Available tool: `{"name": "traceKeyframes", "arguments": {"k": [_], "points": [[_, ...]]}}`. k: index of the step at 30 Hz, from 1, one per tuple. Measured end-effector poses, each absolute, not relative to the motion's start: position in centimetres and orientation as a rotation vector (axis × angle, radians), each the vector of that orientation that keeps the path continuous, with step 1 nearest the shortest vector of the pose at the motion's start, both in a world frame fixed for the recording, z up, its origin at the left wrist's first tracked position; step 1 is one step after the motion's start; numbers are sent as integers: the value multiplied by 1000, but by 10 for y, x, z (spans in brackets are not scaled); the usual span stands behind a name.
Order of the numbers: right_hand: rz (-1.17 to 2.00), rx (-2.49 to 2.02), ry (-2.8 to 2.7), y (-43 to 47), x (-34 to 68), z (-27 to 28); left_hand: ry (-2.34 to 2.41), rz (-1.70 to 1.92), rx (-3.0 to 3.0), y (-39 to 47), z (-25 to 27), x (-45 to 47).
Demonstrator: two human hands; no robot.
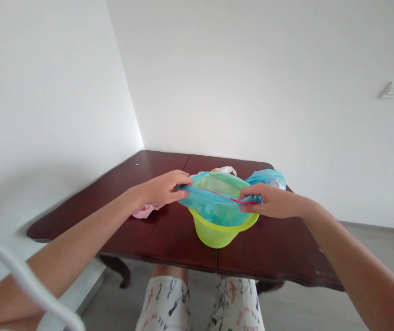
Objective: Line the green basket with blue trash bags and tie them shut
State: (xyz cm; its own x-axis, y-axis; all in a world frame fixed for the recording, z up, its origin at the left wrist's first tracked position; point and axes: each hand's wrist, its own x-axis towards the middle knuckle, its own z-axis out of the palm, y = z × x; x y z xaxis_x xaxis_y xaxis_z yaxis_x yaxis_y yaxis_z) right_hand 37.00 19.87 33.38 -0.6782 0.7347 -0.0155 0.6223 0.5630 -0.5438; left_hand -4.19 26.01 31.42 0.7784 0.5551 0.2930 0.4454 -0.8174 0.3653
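A thin blue plastic bag (211, 203) with a red drawstring edge is stretched across the mouth of a yellow-green plastic basket (214, 235). My left hand (167, 187) pinches the bag's edge on the left side of the basket. On the right, my right hand (264, 200) grips the opposite part of the edge, with bunched blue film and red string showing at its fingers. Part of the bag hangs down inside the basket. The basket stands upright near the front of the table, its perforated far wall showing through the film.
The dark red-brown wooden table (179, 241) stands in a wall corner. A blue bag bundle (269, 177) lies behind my right hand, a white crumpled bag (226, 170) behind the basket. Pink cloth-like material (145, 210) sits under my left wrist. A white cable (28, 280) crosses the lower left.
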Motion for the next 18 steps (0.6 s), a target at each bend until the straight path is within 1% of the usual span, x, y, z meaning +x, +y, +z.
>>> {"name": "traceKeyframes", "arguments": {"k": [4,9,12,14,18], "points": [[751,-1186,-2591,188,378,328,730,467,2833,251,304,-46],[907,-1077,-2371,202,358,310,639,441,2787,245,299,-37],[1044,-1008,-2480,209,344,298,596,480,2722,231,296,-19],[1102,-985,-2530,210,337,294,603,436,2699,220,292,-6],[1059,-979,-2587,206,329,290,681,312,2702,207,283,9]]}}
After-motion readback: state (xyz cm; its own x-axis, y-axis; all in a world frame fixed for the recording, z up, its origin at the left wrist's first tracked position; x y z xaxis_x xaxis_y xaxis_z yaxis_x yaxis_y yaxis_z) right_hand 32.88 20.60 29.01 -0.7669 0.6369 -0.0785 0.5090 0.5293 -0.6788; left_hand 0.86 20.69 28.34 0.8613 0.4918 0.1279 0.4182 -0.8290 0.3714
